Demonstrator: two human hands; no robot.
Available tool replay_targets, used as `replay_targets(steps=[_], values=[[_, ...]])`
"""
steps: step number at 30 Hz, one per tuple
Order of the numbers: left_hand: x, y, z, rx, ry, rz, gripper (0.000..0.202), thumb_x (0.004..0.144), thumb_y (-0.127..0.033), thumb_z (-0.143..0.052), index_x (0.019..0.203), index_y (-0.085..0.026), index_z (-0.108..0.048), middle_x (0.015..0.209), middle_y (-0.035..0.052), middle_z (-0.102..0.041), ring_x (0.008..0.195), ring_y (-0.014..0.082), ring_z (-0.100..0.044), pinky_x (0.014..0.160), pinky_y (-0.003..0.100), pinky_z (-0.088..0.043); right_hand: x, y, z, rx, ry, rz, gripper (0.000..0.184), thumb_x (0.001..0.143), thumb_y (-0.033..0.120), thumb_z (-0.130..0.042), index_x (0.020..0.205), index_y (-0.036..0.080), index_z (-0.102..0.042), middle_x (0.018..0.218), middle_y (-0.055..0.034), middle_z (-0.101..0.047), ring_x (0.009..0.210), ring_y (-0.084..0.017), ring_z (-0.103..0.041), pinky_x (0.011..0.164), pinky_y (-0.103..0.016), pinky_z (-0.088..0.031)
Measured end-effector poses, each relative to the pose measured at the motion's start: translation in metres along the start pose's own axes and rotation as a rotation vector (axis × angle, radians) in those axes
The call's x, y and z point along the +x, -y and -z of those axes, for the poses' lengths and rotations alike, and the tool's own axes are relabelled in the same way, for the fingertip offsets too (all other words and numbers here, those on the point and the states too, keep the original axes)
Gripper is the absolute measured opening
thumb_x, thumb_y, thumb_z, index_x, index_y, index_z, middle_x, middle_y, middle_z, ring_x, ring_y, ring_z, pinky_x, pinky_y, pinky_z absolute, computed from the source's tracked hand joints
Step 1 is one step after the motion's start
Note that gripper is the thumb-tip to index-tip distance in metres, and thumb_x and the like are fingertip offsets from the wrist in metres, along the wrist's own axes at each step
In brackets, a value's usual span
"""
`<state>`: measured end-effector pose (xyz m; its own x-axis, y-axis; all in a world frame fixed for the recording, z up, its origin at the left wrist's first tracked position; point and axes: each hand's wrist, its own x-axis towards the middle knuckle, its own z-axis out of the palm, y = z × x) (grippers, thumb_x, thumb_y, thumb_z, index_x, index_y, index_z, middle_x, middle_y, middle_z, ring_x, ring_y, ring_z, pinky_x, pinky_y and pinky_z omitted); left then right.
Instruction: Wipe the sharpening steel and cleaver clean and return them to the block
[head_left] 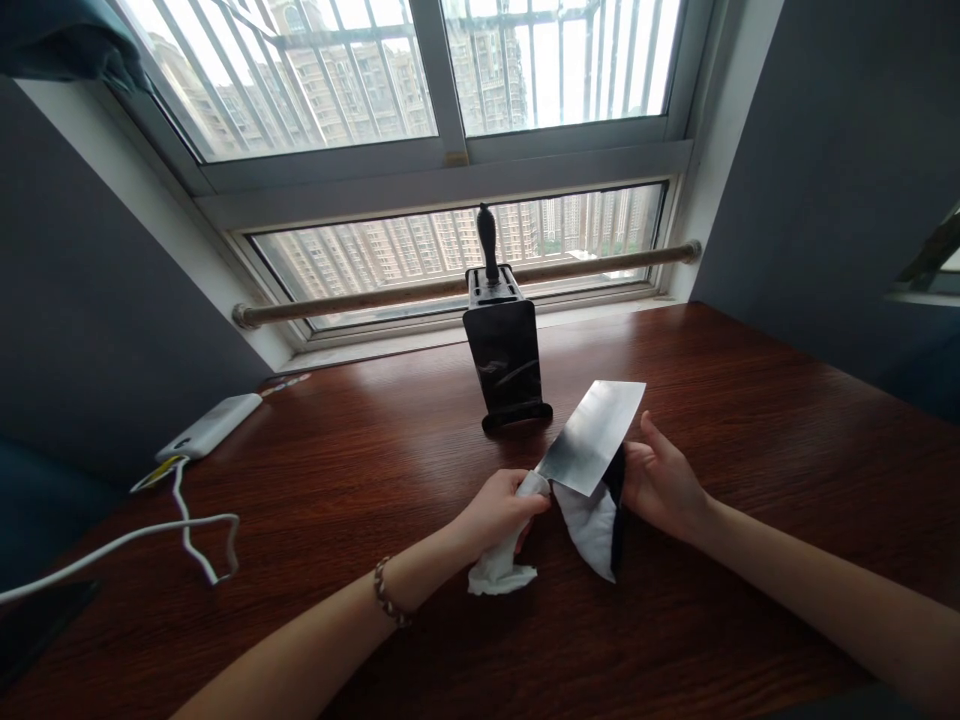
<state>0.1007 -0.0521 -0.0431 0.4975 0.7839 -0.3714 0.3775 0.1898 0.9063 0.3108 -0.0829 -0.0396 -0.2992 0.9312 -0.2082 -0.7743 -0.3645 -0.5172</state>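
A wide steel cleaver (594, 438) hangs above the wooden table (750, 400), blade pointing up and to the right. My left hand (499, 508) is closed round its handle end, which is wrapped in a white cloth (497, 570). My right hand (664, 482) holds a second cloth, white with a dark edge (596, 525), against the underside of the blade; its thumb sticks up beside the blade. A bead bracelet (388, 592) is on my left wrist.
A black knife block (506, 350) with one dark handle (488, 238) sticking out stands behind the cleaver by the window. A white power bank (210, 425) with a looped white cable (191, 530) lies at the left. A wooden rail (375, 297) runs along the sill.
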Motion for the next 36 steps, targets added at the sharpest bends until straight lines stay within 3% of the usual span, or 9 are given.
replay_targets(steps=[36], values=[[0.0029, 0.0049, 0.0006, 0.001, 0.023, -0.027, 0.003, 0.068, -0.019, -0.051, 0.069, -0.018, -0.048, 0.040, -0.0069, -0.044, 0.029, 0.0097, -0.039, 0.027, 0.019, -0.029, -0.0004, 0.0014, -0.0056, 0.046, -0.019, 0.035, 0.051, 0.094, 0.048, -0.033, 0.123, 0.009, -0.048, 0.111, -0.0140, -0.058, 0.105, -0.024, -0.055, 0.094, -0.034, -0.040]])
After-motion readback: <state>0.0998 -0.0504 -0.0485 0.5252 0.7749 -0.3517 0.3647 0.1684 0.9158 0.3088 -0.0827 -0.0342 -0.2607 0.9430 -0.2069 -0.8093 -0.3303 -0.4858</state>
